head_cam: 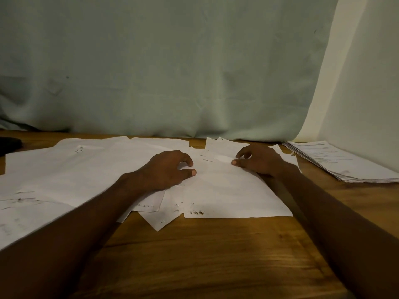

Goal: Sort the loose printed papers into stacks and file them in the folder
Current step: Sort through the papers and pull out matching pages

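Observation:
Loose white printed papers [71,169] lie spread and overlapping across the wooden table, from the left edge to the middle. My left hand [166,169] rests on them with fingers curled and fingertips touching the sheets. My right hand [257,161] lies on the top sheet [228,190] at the centre right, its thumb and fingers pressing the paper's far edge. A neat stack of printed papers [339,162] sits at the far right of the table. No folder is in view.
The brown wooden table [205,255] stretches bare toward me. A pale green cloth [162,72] hangs behind the table, with a white cloth [367,93] at the right. A dark object [8,145] lies at the far left edge.

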`<state>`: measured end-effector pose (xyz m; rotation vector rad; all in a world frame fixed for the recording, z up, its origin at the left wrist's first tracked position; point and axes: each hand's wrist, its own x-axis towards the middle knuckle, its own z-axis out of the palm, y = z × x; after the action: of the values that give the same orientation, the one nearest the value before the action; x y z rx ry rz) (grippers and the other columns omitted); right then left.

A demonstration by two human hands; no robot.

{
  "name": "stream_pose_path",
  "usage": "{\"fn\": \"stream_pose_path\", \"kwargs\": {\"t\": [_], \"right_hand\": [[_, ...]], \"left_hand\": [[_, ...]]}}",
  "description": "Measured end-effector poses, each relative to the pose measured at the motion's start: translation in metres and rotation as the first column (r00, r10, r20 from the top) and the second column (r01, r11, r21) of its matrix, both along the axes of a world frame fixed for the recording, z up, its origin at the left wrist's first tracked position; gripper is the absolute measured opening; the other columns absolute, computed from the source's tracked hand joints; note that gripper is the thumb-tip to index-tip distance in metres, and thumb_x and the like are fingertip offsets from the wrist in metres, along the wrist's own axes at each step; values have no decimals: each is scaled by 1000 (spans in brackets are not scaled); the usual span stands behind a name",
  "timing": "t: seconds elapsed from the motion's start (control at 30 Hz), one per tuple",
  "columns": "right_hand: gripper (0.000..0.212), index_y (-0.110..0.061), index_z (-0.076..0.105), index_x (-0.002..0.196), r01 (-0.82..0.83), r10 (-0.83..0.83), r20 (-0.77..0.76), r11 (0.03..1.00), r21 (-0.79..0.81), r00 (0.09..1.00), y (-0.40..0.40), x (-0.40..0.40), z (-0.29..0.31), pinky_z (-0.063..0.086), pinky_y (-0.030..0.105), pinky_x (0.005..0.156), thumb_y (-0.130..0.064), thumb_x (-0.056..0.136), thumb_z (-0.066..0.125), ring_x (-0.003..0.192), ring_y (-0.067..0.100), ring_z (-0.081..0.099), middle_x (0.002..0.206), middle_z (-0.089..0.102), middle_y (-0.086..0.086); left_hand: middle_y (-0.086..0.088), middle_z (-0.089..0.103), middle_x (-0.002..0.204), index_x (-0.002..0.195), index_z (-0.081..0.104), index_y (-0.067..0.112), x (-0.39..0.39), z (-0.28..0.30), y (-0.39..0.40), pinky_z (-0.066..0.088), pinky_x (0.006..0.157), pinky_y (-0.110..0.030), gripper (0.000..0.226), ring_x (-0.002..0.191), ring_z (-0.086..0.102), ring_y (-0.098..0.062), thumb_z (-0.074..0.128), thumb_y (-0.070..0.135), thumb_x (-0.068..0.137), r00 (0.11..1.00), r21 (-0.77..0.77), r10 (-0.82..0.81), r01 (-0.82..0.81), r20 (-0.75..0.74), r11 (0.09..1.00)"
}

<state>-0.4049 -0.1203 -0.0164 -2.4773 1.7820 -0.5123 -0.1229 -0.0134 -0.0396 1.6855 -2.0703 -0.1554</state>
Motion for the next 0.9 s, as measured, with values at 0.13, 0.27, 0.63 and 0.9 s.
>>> {"fn": "stream_pose_path", "kwargs": {"t": [0.13, 0.27, 0.63, 0.9], "right_hand": [[22, -26, 76, 101, -30, 1, -107, 962, -273, 994, -2, 2, -6, 50, 35, 72, -44, 95, 65, 95, 25, 65, 98, 72, -1], [21, -24, 80, 106, -74, 129, 152, 943, -323, 980, 4, 6, 7, 50, 29, 70, -39, 95, 68, 81, 19, 65, 94, 76, -2], [44, -24, 61, 110, -234, 238, -62, 810, -538, 969, 22, 12, 9, 44, 28, 54, 9, 82, 65, 76, 31, 59, 124, 57, 4], [54, -26, 65, 129, -70, 50, -223, 994, -83, 974, 5, 23, -8, 44, 44, 103, -66, 97, 49, 132, 24, 49, 150, 46, -10]], "left_hand": [[4, 59, 140, 126, 66, 28, 1, -1, -3, 42, 112, -40, 36, 130, 53, -18, 66, 47, 96, 1000, 8, -16, 16, -21, 1000], [6, 60, 137, 127, 65, 28, 4, 1, -1, 44, 105, -34, 39, 127, 54, -16, 71, 47, 93, 995, -23, 8, -10, -102, 1000], [2, 53, 150, 141, 53, 26, 1, 6, 7, 42, 113, -37, 53, 134, 50, -19, 72, 41, 94, 985, -36, 82, -88, -153, 995], [0, 52, 149, 142, 52, 25, 3, 5, 4, 40, 115, -43, 54, 136, 48, -22, 70, 43, 95, 991, -36, 97, -101, -89, 994]]}}
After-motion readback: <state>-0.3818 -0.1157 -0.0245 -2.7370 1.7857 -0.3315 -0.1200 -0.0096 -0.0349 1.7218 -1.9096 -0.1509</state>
